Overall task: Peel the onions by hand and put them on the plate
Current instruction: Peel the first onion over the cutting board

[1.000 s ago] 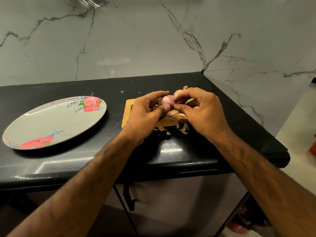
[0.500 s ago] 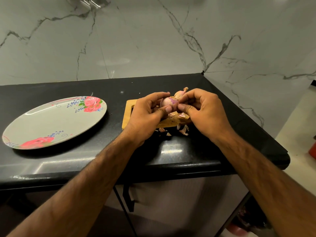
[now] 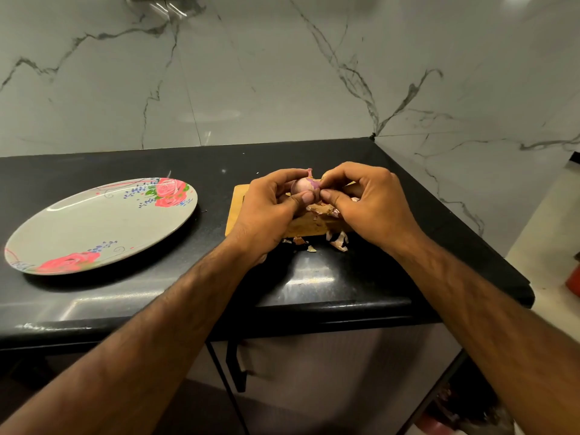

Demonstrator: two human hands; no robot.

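Note:
A small pinkish onion [image 3: 302, 186] is held above a wooden cutting board [image 3: 237, 208]. My left hand [image 3: 266, 211] grips it between thumb and fingers. My right hand [image 3: 364, 202] pinches the skin at the onion's right side with thumb and forefinger. Loose bits of onion skin [image 3: 337, 241] lie on the board and on the counter just in front of it. A second onion behind my right hand is mostly hidden. The oval flowered plate [image 3: 100, 224] sits to the left with nothing on it.
The black counter [image 3: 157, 293] ends at a front edge near me and at a right edge by the corner. A marble wall rises behind. Cabinet doors with a black handle [image 3: 235, 365] lie below.
Both hands have stayed over the board. The onion has turned a little in my left hand, and my right fingers have shifted their pinch on its skin.

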